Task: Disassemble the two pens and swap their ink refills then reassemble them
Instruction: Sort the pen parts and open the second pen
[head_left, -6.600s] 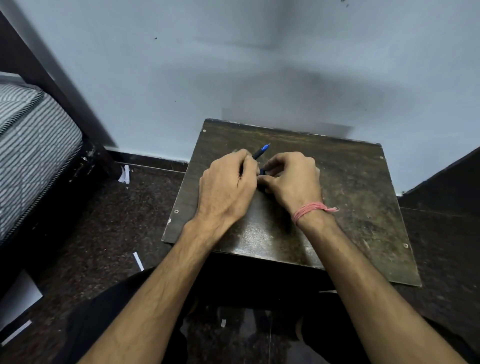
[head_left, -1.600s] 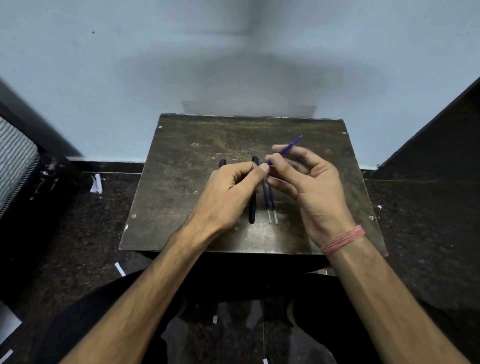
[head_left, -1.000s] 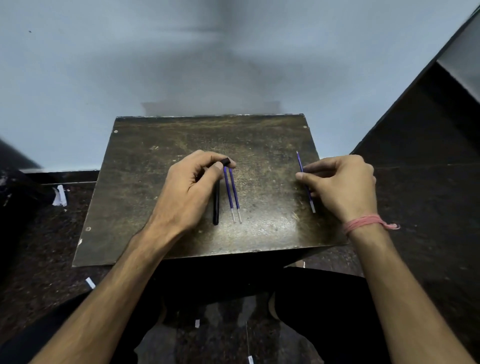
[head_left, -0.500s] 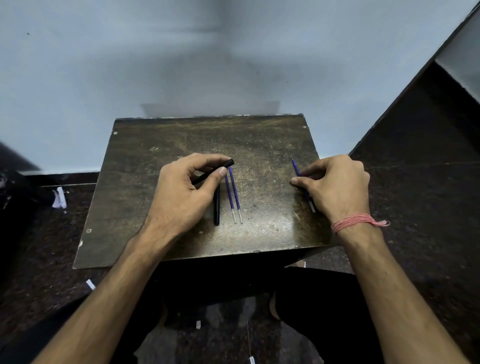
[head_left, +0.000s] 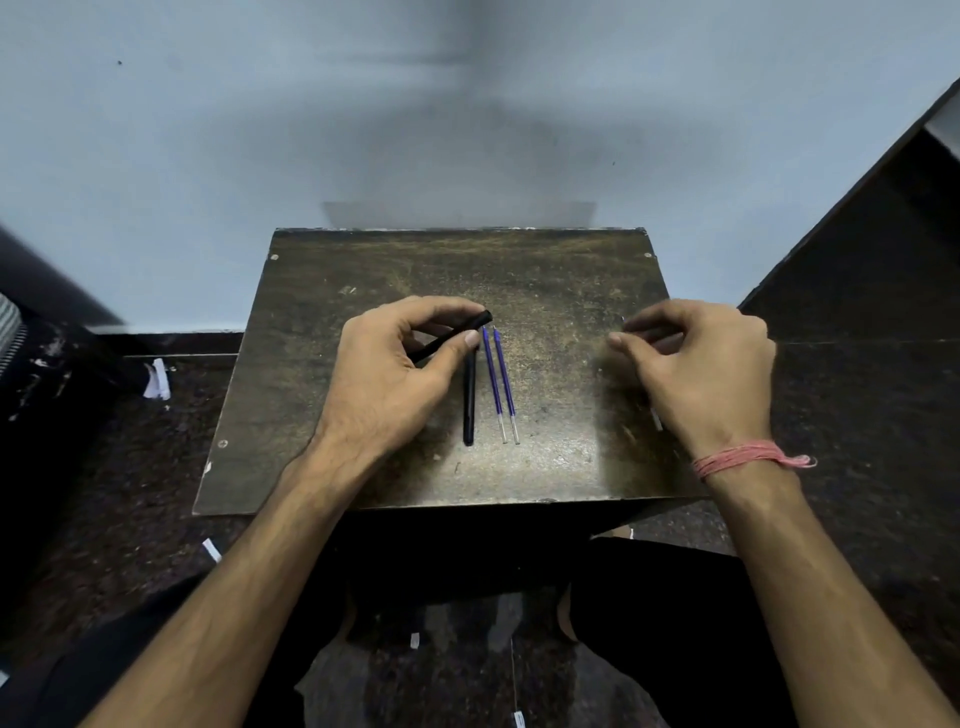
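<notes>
Presently, at the far left, scraps of white paper (head_left: 157, 380) lie on the dark speckled floor (head_left: 130, 467) beside the small dark wooden table (head_left: 363, 270), which stands against a pale blue wall (head_left: 260, 130).

Left hand (head_left: 387, 374): closed on a black pen barrel (head_left: 451, 336), pinched between thumb and forefinger. The barrel is tilted, its far end raised up and to the right, clear of the tabletop.

Just right of that hand, a second black pen barrel (head_left: 469, 400) lies flat on the table, running lengthwise toward the person. Its far end sits under the left thumb; contact cannot be confirmed.

Immediately to its right, two blue ink refills (head_left: 500, 384) lie side by side, parallel to the barrel and close to each other, their clear ends toward the person.

A stretch of bare tabletop separates these from the right hand (head_left: 701, 374), which is near the table's right edge. Fingers curled, thumb and forefinger drawn together over a thin item; only a pale sliver (head_left: 656, 419) shows beneath the palm. The hand is blurred, so whether it grips that item cannot be told. A pink thread band (head_left: 748, 458) circles the right wrist.
</notes>
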